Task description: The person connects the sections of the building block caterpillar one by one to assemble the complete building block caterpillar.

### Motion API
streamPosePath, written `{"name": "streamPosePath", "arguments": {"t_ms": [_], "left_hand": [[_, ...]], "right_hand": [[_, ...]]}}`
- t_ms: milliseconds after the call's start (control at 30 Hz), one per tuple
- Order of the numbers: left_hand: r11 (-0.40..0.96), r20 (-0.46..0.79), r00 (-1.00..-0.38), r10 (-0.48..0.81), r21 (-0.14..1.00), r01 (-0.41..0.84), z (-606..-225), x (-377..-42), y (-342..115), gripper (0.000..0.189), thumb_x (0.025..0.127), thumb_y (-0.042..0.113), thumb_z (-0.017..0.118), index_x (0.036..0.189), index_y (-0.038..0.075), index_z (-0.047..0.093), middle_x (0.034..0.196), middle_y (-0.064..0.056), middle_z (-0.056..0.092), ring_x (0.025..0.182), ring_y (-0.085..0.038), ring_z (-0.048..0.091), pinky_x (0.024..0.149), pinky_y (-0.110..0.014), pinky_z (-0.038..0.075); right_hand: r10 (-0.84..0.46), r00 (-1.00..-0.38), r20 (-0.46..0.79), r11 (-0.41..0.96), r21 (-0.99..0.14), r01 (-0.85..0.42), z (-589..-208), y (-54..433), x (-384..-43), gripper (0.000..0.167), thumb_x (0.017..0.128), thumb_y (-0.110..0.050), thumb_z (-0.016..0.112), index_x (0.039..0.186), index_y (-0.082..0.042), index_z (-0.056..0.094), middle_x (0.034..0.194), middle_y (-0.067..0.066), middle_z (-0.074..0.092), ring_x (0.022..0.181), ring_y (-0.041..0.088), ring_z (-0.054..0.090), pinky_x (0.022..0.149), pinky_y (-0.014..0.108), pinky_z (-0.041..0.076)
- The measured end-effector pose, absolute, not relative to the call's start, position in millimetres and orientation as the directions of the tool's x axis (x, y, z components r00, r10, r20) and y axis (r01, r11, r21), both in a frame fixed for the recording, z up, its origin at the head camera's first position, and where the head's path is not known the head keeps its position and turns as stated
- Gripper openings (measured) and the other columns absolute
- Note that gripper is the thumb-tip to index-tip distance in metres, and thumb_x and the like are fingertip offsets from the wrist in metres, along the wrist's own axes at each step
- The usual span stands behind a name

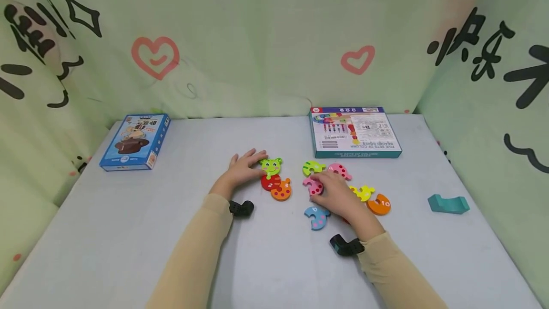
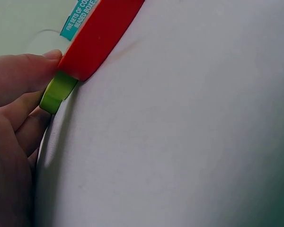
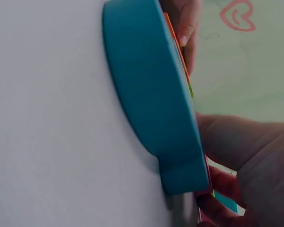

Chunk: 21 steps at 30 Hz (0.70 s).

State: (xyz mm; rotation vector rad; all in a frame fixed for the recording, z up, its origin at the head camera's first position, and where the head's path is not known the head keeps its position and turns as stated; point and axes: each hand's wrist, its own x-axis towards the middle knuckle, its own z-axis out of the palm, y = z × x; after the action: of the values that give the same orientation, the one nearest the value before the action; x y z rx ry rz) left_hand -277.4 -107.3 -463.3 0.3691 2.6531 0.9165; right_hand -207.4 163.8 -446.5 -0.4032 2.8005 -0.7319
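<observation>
On the white table, my left hand (image 1: 243,171) holds the green smiling caterpillar-head puzzle piece (image 1: 271,168) by its left side. A red piece (image 1: 269,183) numbered 2 and an orange piece (image 1: 280,190) numbered 3 adjoin it in a curve. In the left wrist view, the thumb lies at the edge of the red piece (image 2: 97,42) and the green piece (image 2: 59,92). Farther right, my right hand (image 1: 339,195) pinches a pink spotted puzzle piece (image 1: 314,186) between thumb and fingers. A blue piece (image 1: 318,218) lies just below that hand and hides much of the grip in the right wrist view.
Around the right hand lie a green striped piece (image 1: 312,168), another pink piece (image 1: 340,170), a yellow piece (image 1: 362,193) and an orange piece (image 1: 380,204). A flat box (image 1: 355,132) lies behind, a blue box (image 1: 136,142) at left, a teal block (image 1: 448,204) at right.
</observation>
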Motion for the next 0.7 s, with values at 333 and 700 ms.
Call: {"name": "streamPosePath", "arguments": {"t_ms": [333, 700], "left_hand": [[0.768, -0.188, -0.924, 0.333, 0.623, 0.15, -462.7, -278.3, -109.9, 0.055, 0.083, 0.034, 0.058, 0.135, 0.023, 0.045, 0.147, 0.008, 0.032, 0.141, -0.018, 0.013, 0.111, -0.051, -0.007], [0.773, -0.183, -0.922, 0.341, 0.613, 0.165, -464.5, -277.6, -108.1, 0.055, 0.083, 0.035, 0.058, 0.135, 0.024, 0.045, 0.146, 0.008, 0.033, 0.141, -0.017, 0.013, 0.111, -0.051, -0.007]], "right_hand": [[-0.389, -0.915, -0.105, 0.776, -0.573, -0.264, -429.4, 140.5, -214.9, 0.054, 0.082, -0.024, 0.067, 0.131, -0.016, 0.046, 0.139, 0.006, 0.043, 0.129, 0.026, 0.037, 0.102, 0.046, 0.037], [-0.42, -0.885, -0.203, 0.786, -0.569, -0.243, -430.6, 120.9, -227.9, 0.056, 0.083, -0.022, 0.066, 0.134, -0.018, 0.044, 0.141, 0.005, 0.041, 0.131, 0.024, 0.036, 0.104, 0.045, 0.036]]}}
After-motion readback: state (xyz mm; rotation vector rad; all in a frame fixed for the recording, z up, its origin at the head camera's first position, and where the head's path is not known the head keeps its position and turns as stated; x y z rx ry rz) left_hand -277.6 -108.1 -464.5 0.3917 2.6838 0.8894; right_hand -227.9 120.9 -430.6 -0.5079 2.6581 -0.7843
